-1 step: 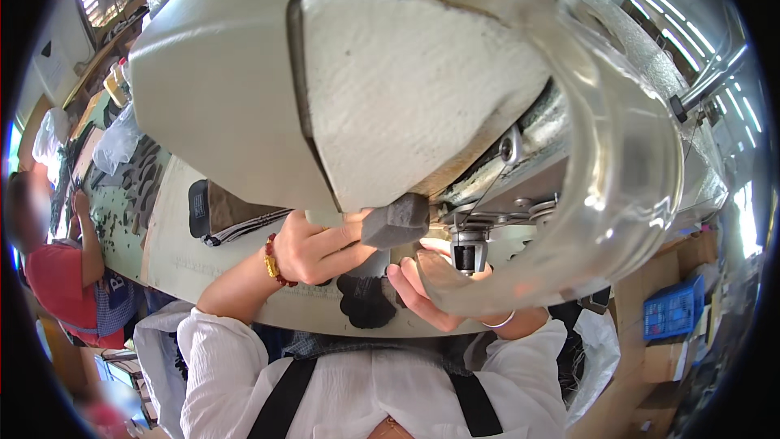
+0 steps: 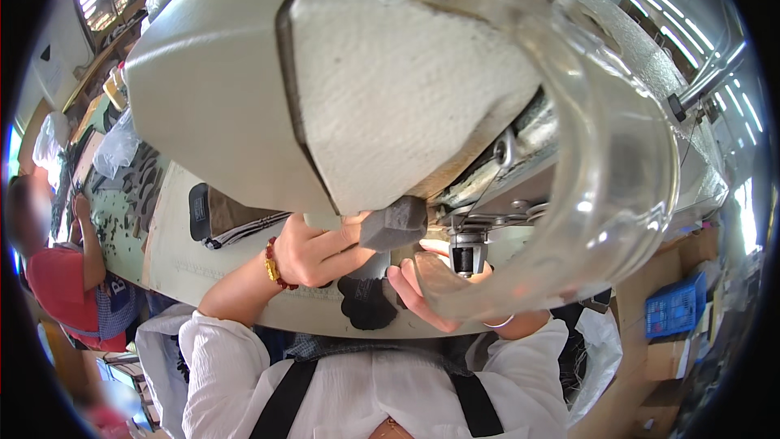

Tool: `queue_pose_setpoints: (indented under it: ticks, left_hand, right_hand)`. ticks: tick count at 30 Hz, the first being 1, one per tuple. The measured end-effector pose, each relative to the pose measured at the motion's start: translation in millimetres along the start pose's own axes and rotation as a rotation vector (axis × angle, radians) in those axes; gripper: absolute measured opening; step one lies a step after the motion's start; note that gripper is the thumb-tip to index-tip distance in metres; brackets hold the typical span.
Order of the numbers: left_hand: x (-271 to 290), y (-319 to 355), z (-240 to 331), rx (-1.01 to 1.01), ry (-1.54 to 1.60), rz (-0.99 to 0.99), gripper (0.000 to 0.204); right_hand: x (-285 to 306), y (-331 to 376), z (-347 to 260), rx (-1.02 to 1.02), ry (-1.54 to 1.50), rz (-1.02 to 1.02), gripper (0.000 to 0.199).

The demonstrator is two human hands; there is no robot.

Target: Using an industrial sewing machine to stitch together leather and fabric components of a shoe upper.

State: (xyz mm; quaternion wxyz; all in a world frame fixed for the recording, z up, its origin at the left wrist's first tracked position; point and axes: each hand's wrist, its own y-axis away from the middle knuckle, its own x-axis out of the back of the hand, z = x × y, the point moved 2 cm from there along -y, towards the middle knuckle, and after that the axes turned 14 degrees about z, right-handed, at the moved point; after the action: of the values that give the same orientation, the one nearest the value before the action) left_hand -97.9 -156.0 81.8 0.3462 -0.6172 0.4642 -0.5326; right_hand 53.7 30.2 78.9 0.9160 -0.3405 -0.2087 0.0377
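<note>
Both of my hands are at the needle area of a pale sewing machine [image 2: 406, 81]. My left hand [image 2: 313, 254], with a red and gold bracelet at the wrist, is closed, its fingertips hidden behind a dark grey block [image 2: 394, 225] on the machine. Through a clear curved guard [image 2: 626, 187] part of my right hand [image 2: 422, 293] shows. Its fingers are bent inward near the needle clamp [image 2: 465, 256], and what they grip is hidden. A dark, lobed cloth piece [image 2: 367, 302] lies on the table between my hands, close to my right fingers.
Folded brown and black fabric pieces [image 2: 231, 215] lie on the white table [image 2: 183, 256] to the left. Beyond them, a person in a red top [image 2: 61, 284] works at a green table [image 2: 114, 211] with dark cut pieces. A blue basket [image 2: 674, 307] stands at the right.
</note>
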Motion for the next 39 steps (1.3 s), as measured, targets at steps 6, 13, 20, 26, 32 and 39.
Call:
queue_pose_setpoints:
  ticks: [6, 13, 20, 26, 32, 39]
  left_hand:
    - [-3.5, 10.7, -3.6, -0.092, -0.039, 0.059, 0.027]
    - [-23.9, 52.1, -8.5, 0.109, 0.048, -0.054, 0.014]
    - [-36.5, 79.4, -18.3, 0.215, 0.191, -0.1, 0.023]
    - [-35.7, 73.9, -17.4, 0.274, 0.267, -0.08, 0.034]
    - [-26.9, 45.5, -16.4, 0.381, 0.327, -0.046, 0.043]
    - [-22.2, 30.0, -15.7, 0.152, 0.139, 0.052, 0.044]
  right_hand:
    - [-9.1, 17.5, -18.5, -0.059, 0.12, 0.01, 0.031]
    - [-14.6, 23.4, -17.7, -0.032, 0.246, -0.005, 0.029]
    - [-11.0, 15.9, -12.6, -0.138, -0.013, -0.107, 0.032]
    - [-15.0, 16.1, -10.4, 0.136, 0.046, -0.449, 0.037]
    - [-15.7, 4.8, -0.9, 0.83, 0.168, -0.528, 0.032]
    - [109.0, 15.8, 17.2, -0.764, 0.33, 0.795, 0.039]
